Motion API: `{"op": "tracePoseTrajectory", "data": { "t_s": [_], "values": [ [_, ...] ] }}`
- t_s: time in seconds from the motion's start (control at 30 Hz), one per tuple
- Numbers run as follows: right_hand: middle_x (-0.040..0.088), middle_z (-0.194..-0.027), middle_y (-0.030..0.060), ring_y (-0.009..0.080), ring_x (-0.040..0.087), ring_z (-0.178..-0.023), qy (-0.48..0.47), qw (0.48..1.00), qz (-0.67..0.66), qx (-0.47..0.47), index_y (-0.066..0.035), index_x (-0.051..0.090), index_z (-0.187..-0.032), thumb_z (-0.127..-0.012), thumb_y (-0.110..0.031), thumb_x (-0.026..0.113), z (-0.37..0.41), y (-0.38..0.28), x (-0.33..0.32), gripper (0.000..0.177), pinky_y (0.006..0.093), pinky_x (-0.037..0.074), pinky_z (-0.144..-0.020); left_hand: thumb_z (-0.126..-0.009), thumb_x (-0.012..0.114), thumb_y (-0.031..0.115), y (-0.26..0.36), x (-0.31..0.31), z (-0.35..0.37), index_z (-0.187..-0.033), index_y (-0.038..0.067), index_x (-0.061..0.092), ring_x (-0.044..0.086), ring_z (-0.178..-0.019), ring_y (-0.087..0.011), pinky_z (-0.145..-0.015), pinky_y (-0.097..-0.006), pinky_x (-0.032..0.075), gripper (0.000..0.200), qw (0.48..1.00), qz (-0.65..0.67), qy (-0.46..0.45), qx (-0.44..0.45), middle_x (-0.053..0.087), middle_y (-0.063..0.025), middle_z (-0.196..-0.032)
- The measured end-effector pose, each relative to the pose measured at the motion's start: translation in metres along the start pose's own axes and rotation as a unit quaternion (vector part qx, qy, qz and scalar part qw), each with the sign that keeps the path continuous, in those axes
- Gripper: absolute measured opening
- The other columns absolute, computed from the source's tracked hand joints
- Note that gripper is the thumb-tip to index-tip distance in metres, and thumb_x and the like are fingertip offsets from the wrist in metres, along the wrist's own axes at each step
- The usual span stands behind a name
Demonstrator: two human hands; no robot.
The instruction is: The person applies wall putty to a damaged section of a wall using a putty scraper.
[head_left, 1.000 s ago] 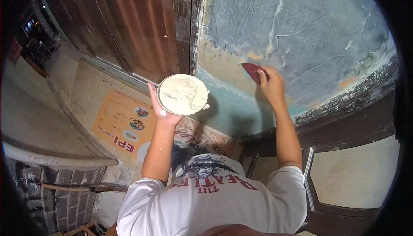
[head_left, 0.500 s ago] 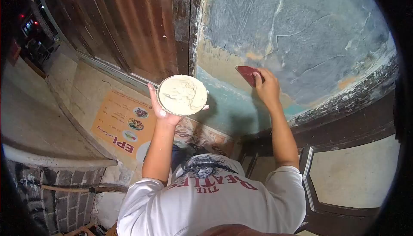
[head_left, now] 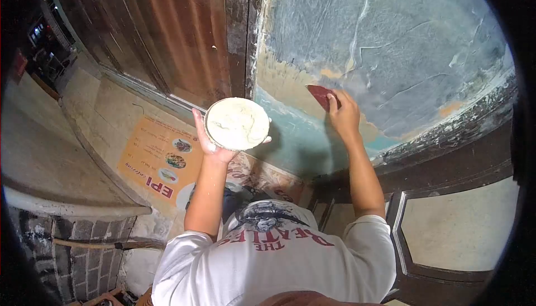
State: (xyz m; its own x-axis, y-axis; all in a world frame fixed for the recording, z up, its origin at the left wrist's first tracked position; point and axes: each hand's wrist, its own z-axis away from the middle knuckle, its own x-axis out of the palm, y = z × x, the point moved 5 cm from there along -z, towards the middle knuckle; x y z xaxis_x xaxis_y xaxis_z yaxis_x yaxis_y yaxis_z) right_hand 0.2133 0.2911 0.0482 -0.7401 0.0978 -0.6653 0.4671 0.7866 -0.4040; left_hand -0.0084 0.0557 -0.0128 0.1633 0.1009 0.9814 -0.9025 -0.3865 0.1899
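My left hand (head_left: 211,147) supports a round tub (head_left: 207,136) from below, its fingers wrapped around the sides. Cream-coloured putty (head_left: 237,123) fills the tub to the rim, its surface smeared and uneven. In my right hand (head_left: 345,115) is a flat, dark red putty spreader (head_left: 320,96), pinched between thumb and fingers. The spreader's edge lies against the wall (head_left: 385,32), over a tan band at the lower part of the grey-blue surface. Some pale smears show on my left fingers.
A brown wooden door frame (head_left: 239,38) with a reddish curtain stands left of the wall. Below, an orange printed banner (head_left: 146,150) lies on the floor. At right is a dark-framed panel (head_left: 458,225); at lower left, a grey brick structure (head_left: 84,261) with a wooden-handled tool (head_left: 111,244).
My right hand and forearm have shifted very slightly left, with the spreader staying at about the same spot on the wall. The tub in my left hand has hardly moved.
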Motion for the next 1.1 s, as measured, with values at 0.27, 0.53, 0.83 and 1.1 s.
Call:
{"op": "tracePoseTrajectory", "data": {
  "t_s": [0.27, 0.53, 0.83, 1.1],
  "values": [
    [0.070, -0.099, 0.0154, 0.0375, 0.065, -0.093, 0.032, 0.999, -0.042, -0.001, -0.002, 0.069, -0.103, -0.092, -0.014, 0.065, 0.000, -0.005, -0.017, 0.017, 0.0439, 0.051, -0.081, -0.084, 0.042, 0.086, -0.003, 0.010, 0.003, -0.143, 0.006, 0.051, 0.046, -0.133, -0.0471, -0.102, -0.0791, 0.033, 0.099, 0.996, 0.011, -0.080, -0.029, 0.047, -0.0210, -0.149],
    [0.070, -0.098, 0.0161, 0.0386, 0.065, -0.091, 0.054, 0.998, -0.006, -0.017, -0.002, 0.070, -0.104, -0.093, -0.015, 0.065, -0.004, -0.002, -0.014, 0.018, 0.0443, 0.051, -0.080, -0.084, 0.042, 0.085, 0.001, -0.005, -0.003, -0.142, 0.004, 0.051, 0.048, -0.131, -0.0466, -0.103, -0.0747, 0.036, 0.100, 0.999, 0.003, 0.030, 0.012, 0.048, -0.0207, -0.148],
    [0.070, -0.098, 0.0160, 0.0383, 0.065, -0.090, 0.020, 1.000, -0.019, -0.009, -0.002, 0.070, -0.102, -0.092, -0.014, 0.066, 0.013, 0.005, -0.005, 0.016, 0.0443, 0.051, -0.080, -0.084, 0.041, 0.086, -0.004, 0.003, -0.001, -0.144, 0.006, 0.050, 0.046, -0.133, -0.0465, -0.101, -0.0785, 0.034, 0.100, 1.000, -0.005, -0.016, -0.012, 0.047, -0.0203, -0.149],
    [0.071, -0.101, 0.0149, 0.0369, 0.066, -0.092, 0.052, 0.998, -0.034, 0.001, -0.001, 0.070, -0.104, -0.092, -0.013, 0.066, 0.002, 0.001, -0.032, 0.018, 0.0412, 0.051, -0.081, -0.083, 0.041, 0.086, -0.008, 0.008, 0.000, -0.145, 0.009, 0.050, 0.044, -0.133, -0.0500, -0.096, -0.0866, 0.028, 0.099, 0.998, 0.034, -0.050, -0.032, 0.045, -0.0196, -0.152]
  ]
}}
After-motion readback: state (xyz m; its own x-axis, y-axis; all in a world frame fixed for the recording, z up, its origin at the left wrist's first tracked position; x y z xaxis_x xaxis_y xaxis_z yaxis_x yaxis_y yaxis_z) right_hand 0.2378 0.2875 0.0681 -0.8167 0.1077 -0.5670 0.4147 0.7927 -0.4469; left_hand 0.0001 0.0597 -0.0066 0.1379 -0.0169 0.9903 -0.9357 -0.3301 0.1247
